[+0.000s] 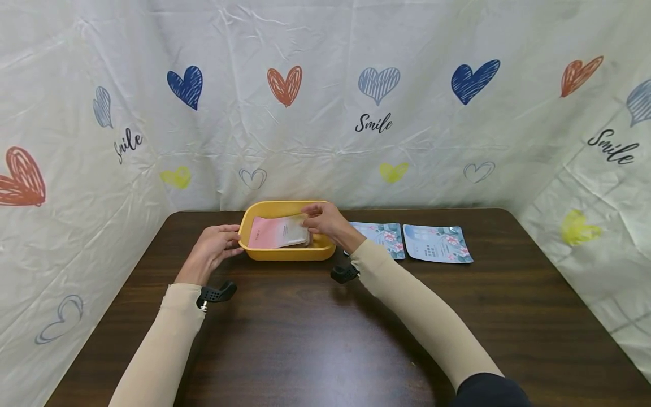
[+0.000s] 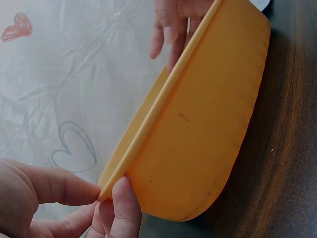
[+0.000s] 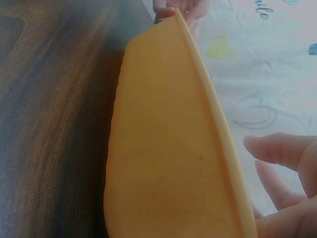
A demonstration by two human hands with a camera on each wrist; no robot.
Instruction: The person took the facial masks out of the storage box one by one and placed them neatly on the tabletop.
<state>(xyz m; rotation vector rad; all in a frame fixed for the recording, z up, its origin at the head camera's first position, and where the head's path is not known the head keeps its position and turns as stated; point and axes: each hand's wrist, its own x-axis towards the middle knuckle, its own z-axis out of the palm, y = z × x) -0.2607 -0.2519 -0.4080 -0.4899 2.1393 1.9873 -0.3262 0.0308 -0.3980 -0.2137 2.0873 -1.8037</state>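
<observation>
- Container: an oval yellow plastic tub (image 1: 288, 255) stands upright at the far edge of the brown wood-grain table (image 1: 300, 333), left of centre.
- Contents: a pink-and-white sachet (image 1: 272, 232) lies face up inside the tub, toward its left side. Another item shows at its lower right edge; its type cannot be determined.
- Left hand (image 1: 216, 249): positioned at the left end of the tub. Thumb and fingers are clamped on the rim, one side each, as the left wrist view shows.
- Right hand (image 1: 328, 219): positioned over the right end of the tub, fingertips at the right edge of the pink-and-white sachet. Fingers are apart and slightly bent; contact with the sachet cannot be confirmed.
- Adjacent items: two blue floral sachets lie flat, side by side, to the right of the tub. The inner sachet (image 1: 382, 234) is partly covered by the right wrist; the outer sachet (image 1: 438, 244) is fully visible.
- Background: a white sheet (image 1: 325, 34) printed with hearts and "Smile" hangs behind the table.
</observation>
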